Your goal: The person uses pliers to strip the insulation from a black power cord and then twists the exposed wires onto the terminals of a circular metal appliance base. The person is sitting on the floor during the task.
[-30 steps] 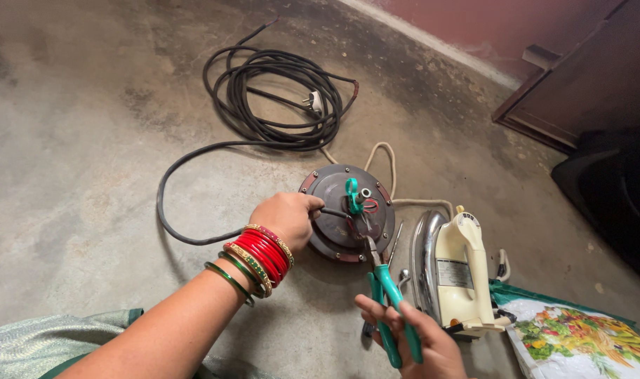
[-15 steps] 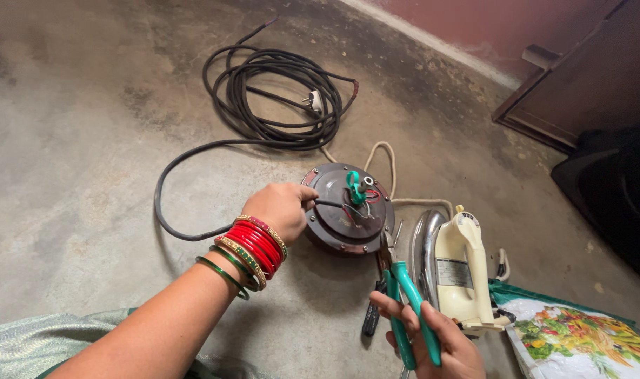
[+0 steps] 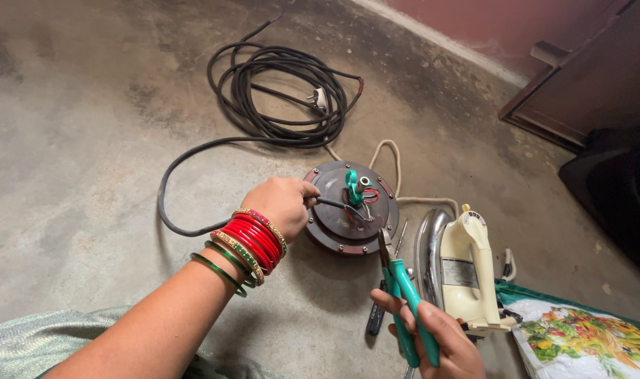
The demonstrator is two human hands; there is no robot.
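On the concrete floor (image 3: 88, 140), a black cable coil (image 3: 278, 91) lies far; nearer sits a round motor plate (image 3: 334, 224), a cream iron (image 3: 464, 270) to its right. Left hand (image 3: 285, 203) pinches its black wire (image 3: 330, 203); right hand (image 3: 439, 340) clasps green pliers (image 3: 404, 295).

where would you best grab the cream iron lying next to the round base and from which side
Take the cream iron by its long handle bar, probably coming from above. It rests with the metal soleplate turned towards the round base, so the handle lies exposed on top, running along the body.
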